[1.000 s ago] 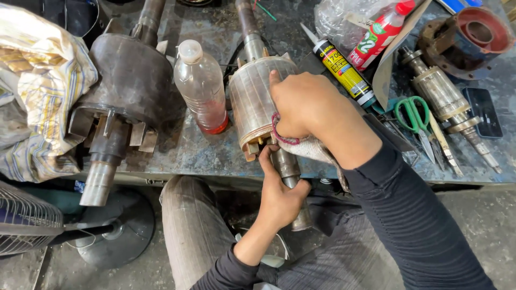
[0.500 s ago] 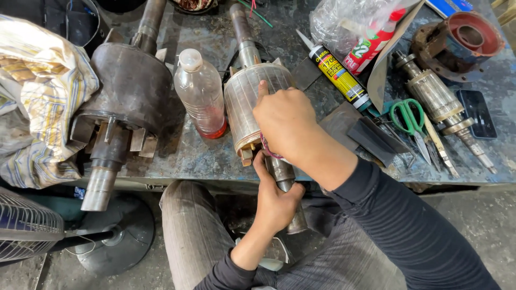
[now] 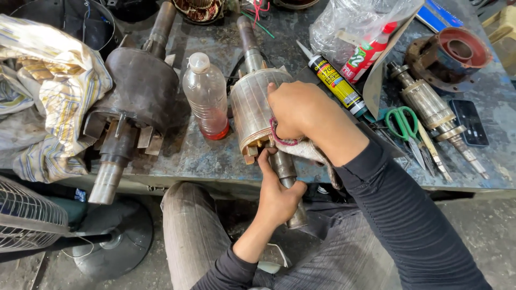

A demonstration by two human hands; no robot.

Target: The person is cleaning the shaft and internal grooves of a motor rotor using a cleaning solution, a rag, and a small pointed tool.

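I look down at a grimy blue-grey workbench (image 3: 204, 156) from a seat in front of it, my knees showing at the bottom of the frame. In the centre lies a motor rotor (image 3: 252, 107), its ribbed metal drum resting on the bench and its steel shaft (image 3: 287, 177) jutting out over the near edge toward me. My right hand (image 3: 301, 110) lies curled over the drum's near end, fingers closed around a wad of grubby cloth (image 3: 306, 150) with a pinkish edge, pressing it to the metal. My left hand (image 3: 277, 196) comes up from below, wrapped round the shaft, thumb reaching toward the drum's end. The drum looks partly bright, though streaked, so I judge the wiping is under way with more to do; how much is clean I cannot tell. Left of the rotor stands a plastic bottle (image 3: 207, 96) holding reddish liquid, and farther left a larger dark rotor (image 3: 137, 91). To the right lie a sealant tube (image 3: 336, 83) and green-handled scissors (image 3: 403, 123).
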